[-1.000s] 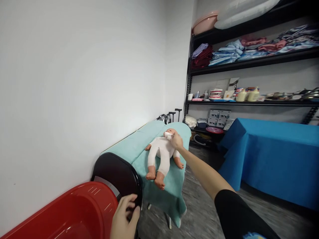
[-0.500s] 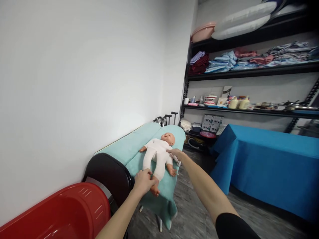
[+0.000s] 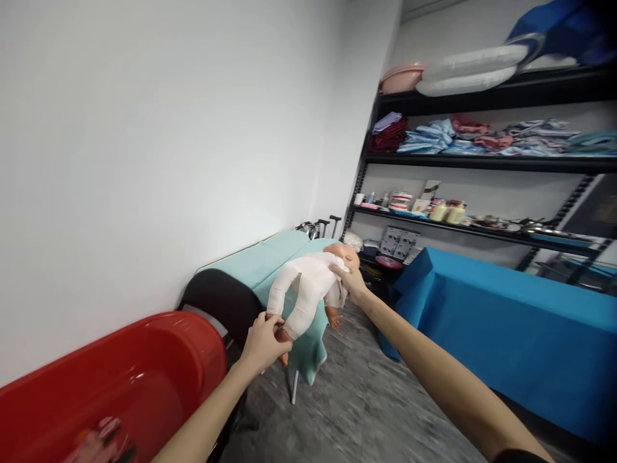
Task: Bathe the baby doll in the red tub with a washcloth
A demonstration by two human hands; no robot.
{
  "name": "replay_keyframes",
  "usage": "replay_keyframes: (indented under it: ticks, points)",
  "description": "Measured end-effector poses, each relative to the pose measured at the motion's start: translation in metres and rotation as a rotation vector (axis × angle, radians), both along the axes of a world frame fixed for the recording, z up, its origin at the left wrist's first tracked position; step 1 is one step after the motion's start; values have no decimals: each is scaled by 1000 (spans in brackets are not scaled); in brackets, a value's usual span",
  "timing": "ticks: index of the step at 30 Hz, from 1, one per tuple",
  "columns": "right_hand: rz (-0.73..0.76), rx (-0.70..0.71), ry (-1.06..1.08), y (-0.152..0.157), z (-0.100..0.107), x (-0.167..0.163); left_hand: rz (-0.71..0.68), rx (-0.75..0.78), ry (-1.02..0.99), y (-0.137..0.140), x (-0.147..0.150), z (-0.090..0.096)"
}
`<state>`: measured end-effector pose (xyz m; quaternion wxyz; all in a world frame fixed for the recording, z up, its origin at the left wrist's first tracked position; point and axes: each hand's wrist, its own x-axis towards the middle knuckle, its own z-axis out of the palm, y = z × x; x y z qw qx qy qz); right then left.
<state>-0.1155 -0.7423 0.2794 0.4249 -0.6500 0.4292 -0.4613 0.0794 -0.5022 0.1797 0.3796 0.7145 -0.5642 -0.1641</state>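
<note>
A baby doll (image 3: 308, 283) with a white cloth body is held up above the edge of a bed with a light teal cover (image 3: 245, 260). Its head points away from me to the right, and one arm hangs down. My left hand (image 3: 266, 339) is closed round the doll's lower legs near the feet. At the doll's upper side, by the shoulder and neck, my right hand (image 3: 349, 280) grips the body; the fingers underneath are partly hidden.
A red tub (image 3: 193, 347) stands at the lower left with some blurred items inside. Between it and the bed is a black chair back (image 3: 224, 299). To the right are a blue-draped table (image 3: 486, 321) and tall black shelving (image 3: 482, 161) with folded clothes and bottles.
The doll has been lifted off the teal cover and tilted. My right hand has shifted from its side up toward its shoulder. The view has turned, showing more of the red tub.
</note>
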Motion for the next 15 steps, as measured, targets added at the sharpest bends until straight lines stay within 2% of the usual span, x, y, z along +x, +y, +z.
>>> replay_keyframes:
  ticks: [3,5,9,12,15]
  points:
    - [91,-95,-103,64,7,29,-33,-107,167,72,35,4]
    - [166,-115,-162,111,6,59,-27,-146,208,130,59,9]
    - [349,-87,-232,208,-4,143,137,-137,166,254,110,15]
    - [476,-32,-289,281,-30,215,311,-114,98,343,143,6]
    - [546,49,-276,346,-74,281,496,19,-18,411,171,-14]
